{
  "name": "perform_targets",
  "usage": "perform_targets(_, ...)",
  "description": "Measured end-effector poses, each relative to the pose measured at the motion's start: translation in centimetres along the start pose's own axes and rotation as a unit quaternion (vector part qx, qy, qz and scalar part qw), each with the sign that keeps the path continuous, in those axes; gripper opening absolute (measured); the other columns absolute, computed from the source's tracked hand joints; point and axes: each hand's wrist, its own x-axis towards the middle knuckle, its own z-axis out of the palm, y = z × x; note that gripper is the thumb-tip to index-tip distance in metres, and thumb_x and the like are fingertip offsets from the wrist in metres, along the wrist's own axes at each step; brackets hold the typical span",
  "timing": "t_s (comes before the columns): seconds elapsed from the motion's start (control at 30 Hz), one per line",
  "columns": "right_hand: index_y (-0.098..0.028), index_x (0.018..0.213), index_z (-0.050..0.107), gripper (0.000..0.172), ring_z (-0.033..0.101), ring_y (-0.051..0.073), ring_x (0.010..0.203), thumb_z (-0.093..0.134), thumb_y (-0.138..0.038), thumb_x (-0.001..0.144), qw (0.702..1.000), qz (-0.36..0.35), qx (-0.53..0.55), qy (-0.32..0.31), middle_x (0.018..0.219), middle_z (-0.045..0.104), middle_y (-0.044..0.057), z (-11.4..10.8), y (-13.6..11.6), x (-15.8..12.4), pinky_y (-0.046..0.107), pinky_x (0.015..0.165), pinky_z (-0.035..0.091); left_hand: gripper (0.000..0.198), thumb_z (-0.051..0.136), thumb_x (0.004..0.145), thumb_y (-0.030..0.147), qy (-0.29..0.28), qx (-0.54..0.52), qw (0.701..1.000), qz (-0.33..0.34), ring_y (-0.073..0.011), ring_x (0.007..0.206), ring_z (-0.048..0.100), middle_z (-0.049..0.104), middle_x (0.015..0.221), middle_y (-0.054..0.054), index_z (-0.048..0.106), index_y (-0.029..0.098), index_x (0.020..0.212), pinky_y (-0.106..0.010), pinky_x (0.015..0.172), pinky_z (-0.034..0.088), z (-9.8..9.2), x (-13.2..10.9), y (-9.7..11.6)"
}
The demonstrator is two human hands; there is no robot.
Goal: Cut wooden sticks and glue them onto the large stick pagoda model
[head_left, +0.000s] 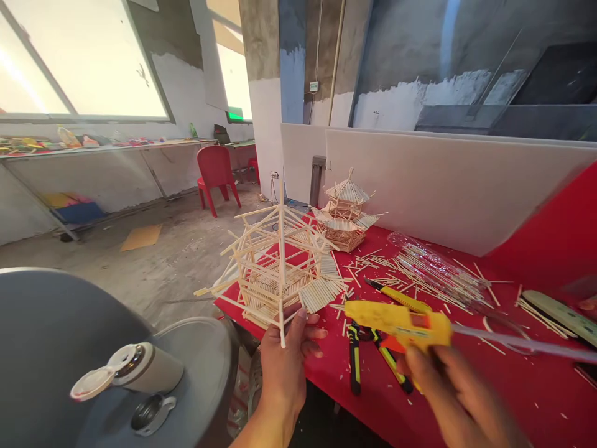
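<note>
A pagoda-like frame of thin wooden sticks (pixel 280 267) stands at the near left corner of the red table (pixel 373 398). My left hand (pixel 289 348) grips its lower front edge, thumb and fingers around the sticks. In my right hand (pixel 448 379) is a yellow glue gun (pixel 396 320), its nozzle pointing left, close to the frame's panel of side-by-side sticks (pixel 321 292). A clear glue stick (pixel 517 339) extends from the gun's rear. Below the gun lie black-and-yellow pliers (pixel 355 361), partly covered by it.
A finished-looking stick pagoda (pixel 347 211) stands behind. Loose sticks (pixel 433 274) and a yellow cutter (pixel 403 295) lie on the table. To the left, a grey stool (pixel 200 348) holds an open bottle (pixel 147 367) and a lid (pixel 152 414). A red chair (pixel 216 174) stands farther back.
</note>
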Motion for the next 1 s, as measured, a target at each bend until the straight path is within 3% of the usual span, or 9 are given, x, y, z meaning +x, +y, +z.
perform_targets(0.1,-0.023,0.097,0.067,0.04,0.071,0.024,0.075,0.047,-0.057,0.093,0.998,-0.066,0.019,0.016,0.09,0.075,0.011,2.3,-4.6,3.1,0.029,0.057,0.057,0.047,0.088,0.06,0.03,0.005,-0.015,1.0,-0.012,-0.0198,0.056,0.07,0.074,0.075,-0.008,0.065,0.011,0.097,-0.02,0.037,0.047,0.2,-0.5,0.2)
perform_targets(0.2,-0.022,0.096,0.063,0.04,0.07,0.025,0.08,0.043,-0.057,0.095,0.996,-0.091,0.008,0.011,0.09,0.073,0.011,3.6,-6.4,4.9,0.032,0.062,0.057,0.043,0.093,0.052,0.024,0.013,-0.043,0.998,-0.041,-0.0194,0.06,0.071,0.074,0.073,-0.008,0.069,0.01,0.085,-0.019,0.039,0.049,0.0,-0.8,0.5)
perform_targets(0.37,-0.02,0.098,0.06,0.046,0.067,0.029,0.085,0.054,-0.064,0.088,0.983,-0.149,-0.091,0.062,0.101,0.07,0.016,5.0,-6.0,5.8,0.04,0.071,0.053,0.037,0.094,0.048,0.013,0.022,-0.098,0.992,-0.082,-0.0164,0.06,0.07,0.074,0.073,-0.009,0.072,0.008,0.077,-0.017,0.04,0.05,-0.5,-1.0,0.8)
perform_targets(0.6,-0.019,0.088,0.063,0.041,0.06,0.017,0.057,0.05,-0.057,0.091,0.946,-0.203,-0.203,0.151,0.091,0.068,0.007,5.6,-6.5,6.6,0.028,0.046,0.035,0.014,0.079,0.069,0.003,0.042,-0.106,0.988,-0.108,-0.0155,0.057,0.069,0.073,0.069,-0.009,0.069,0.008,0.077,-0.017,0.039,0.05,0.0,-0.7,1.3)
perform_targets(0.83,-0.02,0.09,0.062,0.025,0.06,0.015,0.056,0.056,-0.045,0.088,0.94,-0.194,-0.24,0.148,0.092,0.067,0.003,6.1,-6.8,6.8,0.027,0.045,0.034,0.023,0.081,0.067,0.002,0.032,-0.139,0.982,-0.124,-0.0128,0.057,0.069,0.074,0.072,-0.007,0.07,0.009,0.085,-0.014,0.043,0.051,0.2,-0.8,1.2)
perform_targets(1.0,-0.019,0.089,0.063,0.029,0.062,0.017,0.059,0.051,-0.046,0.09,0.936,-0.201,-0.236,0.168,0.089,0.067,0.006,5.8,-6.6,6.8,0.028,0.048,0.037,0.025,0.082,0.065,0.001,0.035,-0.159,0.978,-0.127,-0.012,0.058,0.07,0.073,0.073,-0.004,0.068,0.012,0.083,-0.013,0.045,0.051,-0.2,-0.8,1.3)
